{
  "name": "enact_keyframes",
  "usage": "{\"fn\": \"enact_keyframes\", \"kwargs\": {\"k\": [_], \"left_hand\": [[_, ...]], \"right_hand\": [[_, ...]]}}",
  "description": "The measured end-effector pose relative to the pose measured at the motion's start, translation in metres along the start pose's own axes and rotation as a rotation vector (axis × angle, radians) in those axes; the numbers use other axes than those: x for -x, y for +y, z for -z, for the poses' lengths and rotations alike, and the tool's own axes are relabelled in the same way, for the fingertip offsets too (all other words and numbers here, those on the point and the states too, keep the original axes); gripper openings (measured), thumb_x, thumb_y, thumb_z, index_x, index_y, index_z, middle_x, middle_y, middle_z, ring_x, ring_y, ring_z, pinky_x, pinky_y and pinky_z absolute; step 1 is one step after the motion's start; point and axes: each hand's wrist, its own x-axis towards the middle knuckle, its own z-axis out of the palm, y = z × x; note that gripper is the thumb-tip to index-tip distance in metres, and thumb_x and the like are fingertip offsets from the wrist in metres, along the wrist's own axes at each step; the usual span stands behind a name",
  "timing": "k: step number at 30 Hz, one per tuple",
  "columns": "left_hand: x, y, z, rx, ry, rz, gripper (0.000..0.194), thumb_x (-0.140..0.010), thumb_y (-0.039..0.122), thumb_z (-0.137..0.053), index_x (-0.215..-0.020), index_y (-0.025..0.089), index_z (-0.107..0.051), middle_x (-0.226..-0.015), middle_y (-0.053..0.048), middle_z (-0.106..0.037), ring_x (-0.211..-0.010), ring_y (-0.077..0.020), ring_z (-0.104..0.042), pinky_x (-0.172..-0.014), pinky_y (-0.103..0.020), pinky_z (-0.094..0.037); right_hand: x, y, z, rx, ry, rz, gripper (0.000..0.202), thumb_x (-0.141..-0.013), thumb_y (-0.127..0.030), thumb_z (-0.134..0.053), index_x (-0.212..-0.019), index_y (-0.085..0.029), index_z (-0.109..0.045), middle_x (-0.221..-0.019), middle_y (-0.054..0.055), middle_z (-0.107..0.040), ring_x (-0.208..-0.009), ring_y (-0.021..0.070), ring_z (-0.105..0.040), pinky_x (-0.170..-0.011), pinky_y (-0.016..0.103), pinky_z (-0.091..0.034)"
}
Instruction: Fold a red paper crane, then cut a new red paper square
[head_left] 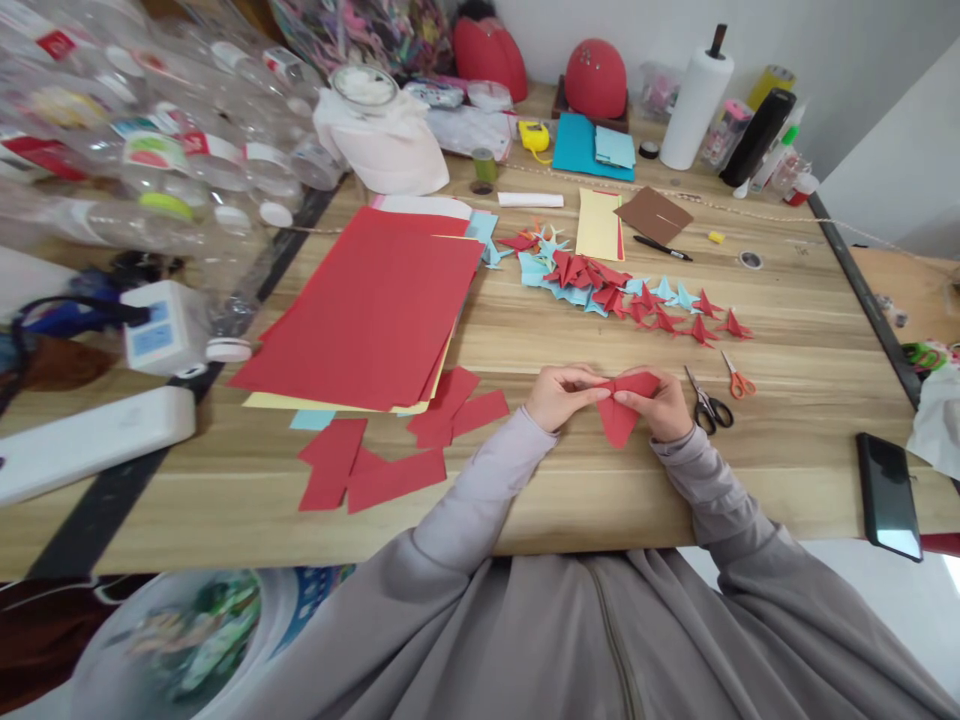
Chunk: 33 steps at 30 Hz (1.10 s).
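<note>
Between my two hands is a piece of folded red paper (619,424), with a pointed flap hanging down. My left hand (562,395) pinches its left side between thumb and fingers. On the right side, my right hand (661,402) grips it the same way, the thumb lying near the middle fold. Just right of that hand lie black-handled scissors (709,408) and small orange-handled scissors (739,380). Beyond the hands, several folded red paper pieces (577,272) and light blue ones (679,294) are grouped on the wooden table (525,500).
A stack of red sheets (375,310) lies left of centre, with red paper strips (397,480) in front. Plastic bottles (187,150) crowd the far left beside a white power strip (97,440). A phone (889,495) rests at the right edge. A black pen (663,248) lies farther back.
</note>
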Motion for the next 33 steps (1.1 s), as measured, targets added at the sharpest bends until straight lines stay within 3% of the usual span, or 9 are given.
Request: {"fn": "enact_keyframes", "kwargs": {"k": [14,23,33], "left_hand": [[0.0,0.001,0.009,-0.187,-0.173,-0.048,0.021,-0.06,0.035,-0.078,-0.072,0.018,-0.074,-0.071,-0.005,-0.068,-0.064,-0.0131,-0.06,-0.062,-0.026,-0.047],[0.002,0.002,0.002,-0.192,-0.092,-0.067,0.02,-0.063,0.037,-0.076,-0.07,0.018,-0.074,-0.071,-0.005,-0.067,-0.065,-0.0129,-0.058,-0.064,-0.027,-0.046],[0.003,0.002,-0.004,-0.179,-0.043,-0.062,0.022,-0.066,0.038,-0.074,-0.066,0.016,-0.072,-0.064,-0.003,-0.063,-0.059,-0.0111,-0.054,-0.056,-0.024,-0.041]], "right_hand": [[0.002,-0.012,0.004,0.068,-0.167,-0.003,0.028,-0.063,-0.038,-0.077,-0.077,-0.016,-0.069,-0.078,0.005,-0.068,-0.071,0.0164,-0.062,-0.069,0.031,-0.051],[0.004,-0.01,-0.001,0.098,-0.091,0.044,0.025,-0.063,-0.036,-0.078,-0.074,-0.017,-0.068,-0.079,0.005,-0.069,-0.072,0.017,-0.062,-0.068,0.03,-0.051],[0.004,-0.012,-0.004,0.103,-0.035,0.054,0.021,-0.066,-0.036,-0.076,-0.071,-0.017,-0.07,-0.072,0.005,-0.069,-0.067,0.0158,-0.061,-0.064,0.029,-0.05]]}}
